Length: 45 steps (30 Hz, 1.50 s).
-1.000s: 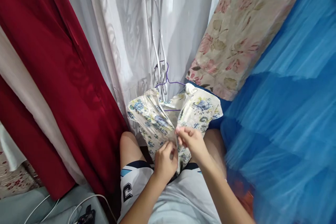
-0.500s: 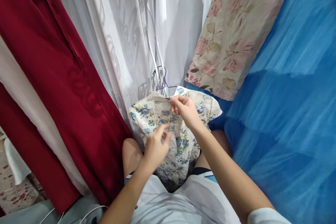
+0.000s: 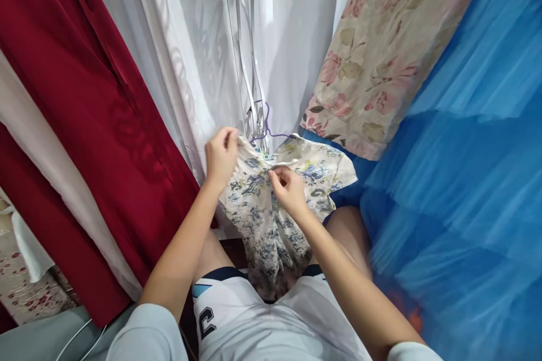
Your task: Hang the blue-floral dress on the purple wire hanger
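Note:
A cream dress with blue and yellow flowers hangs in front of me between my knees. The purple hanger sticks up out of its neckline, hooked by white straps. My left hand is closed on the dress at its left shoulder, pinching the cloth near the hanger's end. With thumb and fingertips, my right hand pinches the front neckline at the middle. The lower part of the dress hangs in folds between my thighs.
Red cloth hangs on the left, white curtains behind. On the right are a pink-flowered cream garment and blue tulle. White straps run down the middle. A thin white cable lies low left.
My left hand has moved up from the front of the dress to its left shoulder and taken hold there. My right hand has shifted slightly down, pulling the neckline toward me.

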Available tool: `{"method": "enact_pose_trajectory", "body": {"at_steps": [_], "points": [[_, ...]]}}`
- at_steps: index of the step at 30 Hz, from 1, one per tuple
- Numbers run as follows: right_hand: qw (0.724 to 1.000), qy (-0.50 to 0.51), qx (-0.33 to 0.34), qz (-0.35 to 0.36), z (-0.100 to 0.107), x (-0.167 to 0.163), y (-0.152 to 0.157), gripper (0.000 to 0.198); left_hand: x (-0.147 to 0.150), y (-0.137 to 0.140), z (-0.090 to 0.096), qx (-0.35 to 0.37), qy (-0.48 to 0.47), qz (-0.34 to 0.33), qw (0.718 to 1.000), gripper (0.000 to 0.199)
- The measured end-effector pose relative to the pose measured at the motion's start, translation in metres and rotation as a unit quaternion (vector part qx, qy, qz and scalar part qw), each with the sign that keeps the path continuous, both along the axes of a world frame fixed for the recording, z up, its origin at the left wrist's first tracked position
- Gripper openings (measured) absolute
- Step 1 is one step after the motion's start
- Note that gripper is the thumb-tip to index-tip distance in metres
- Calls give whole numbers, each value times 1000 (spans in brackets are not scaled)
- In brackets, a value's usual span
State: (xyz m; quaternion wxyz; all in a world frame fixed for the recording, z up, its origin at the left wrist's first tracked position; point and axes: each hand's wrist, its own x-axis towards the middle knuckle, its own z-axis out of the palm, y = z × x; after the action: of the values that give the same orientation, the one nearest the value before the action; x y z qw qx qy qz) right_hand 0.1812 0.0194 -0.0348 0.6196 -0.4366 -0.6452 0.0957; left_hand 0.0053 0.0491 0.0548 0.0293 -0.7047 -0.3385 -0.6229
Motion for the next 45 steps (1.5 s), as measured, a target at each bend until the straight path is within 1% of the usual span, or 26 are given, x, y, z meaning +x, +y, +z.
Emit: {"method": "enact_pose_trajectory", "body": {"at_steps": [2,4,7,8,10,13,15,17,18,20,22,24,26,28,29,30,31,32,33,35,36,37,39,40,43,45], "points": [[999,-3,-18,35,-9,0,-5,26,-35,23,-3,-29,-50,22,998,24],[996,-23,-47,73,-16,-1,-10,25,-72,47,-15,-76,-108,21,991,24],[986,-71,-99,112,-28,-10,-13,24,-115,73,-47,-165,-189,29,968,21],[983,-79,-112,121,-33,-14,-13,23,-123,77,-61,-189,-203,39,960,20],[980,-74,-128,133,-44,-21,-12,23,-128,77,-88,-222,-212,56,950,18],[979,-24,-142,146,-60,-21,-15,24,-113,64,-127,-257,-192,43,946,15],[976,28,-156,149,-71,-9,-19,26,-95,51,-147,-284,-175,13,943,17],[972,95,-172,128,-85,11,-22,28,-76,36,-161,-305,-162,-26,938,22],[970,130,-177,103,-94,24,-23,29,-67,28,-164,-313,-158,-43,936,25],[965,190,-176,34,-116,49,-24,32,-49,10,-165,-320,-167,-87,929,32],[959,220,-176,-24,-139,68,-26,39,-29,-11,-159,-321,-192,-160,914,36],[955,227,-185,-52,-158,78,-30,41,-5,-37,-150,-317,-197,-242,896,33],[951,241,-170,-92,-166,78,-39,38,22,-63,-139,-304,-161,-287,894,28],[953,251,-111,-132,-163,70,-52,37,50,-86,-130,-279,-132,-310,899,24],[959,239,-89,-122,-157,65,-60,37,63,-95,-127,-266,-123,-324,899,24],[968,218,-85,-86,-150,60,-68,39,75,-103,-123,-255,-113,-341,898,24],[975,195,-100,-27,-142,55,-76,44,85,-108,-121,-246,-100,-358,895,25],[974,178,-131,43,-134,51,-84,52,92,-112,-119,-241,-82,-373,892,26],[964,175,-167,109,-126,48,-91,60,98,-115,-117,-239,-61,-383,890,27],[931,201,-228,200,-114,45,-103,69,100,-116,-113,-249,-28,-389,887,28],[913,213,-254,237,-109,45,-108,68,97,-115,-113,-263,-16,-390,882,29],[896,216,-276,271,-105,46,-112,64,92,-113,-112,-283,-2,-394,874,36],[873,184,-312,327,-96,48,-118,53,78,-107,-116,-336,30,-409,848,59],[868,159,-327,339,-92,50,-121,50,70,-103,-120,-364,52,-420,830,66],[861,90,-367,341,-77,56,-125,46,48,-95,-144,-434,115,-468,761,62],[846,56,-381,369,-66,64,-126,42,35,-93,-164,-463,136,-488,727,71]]}}
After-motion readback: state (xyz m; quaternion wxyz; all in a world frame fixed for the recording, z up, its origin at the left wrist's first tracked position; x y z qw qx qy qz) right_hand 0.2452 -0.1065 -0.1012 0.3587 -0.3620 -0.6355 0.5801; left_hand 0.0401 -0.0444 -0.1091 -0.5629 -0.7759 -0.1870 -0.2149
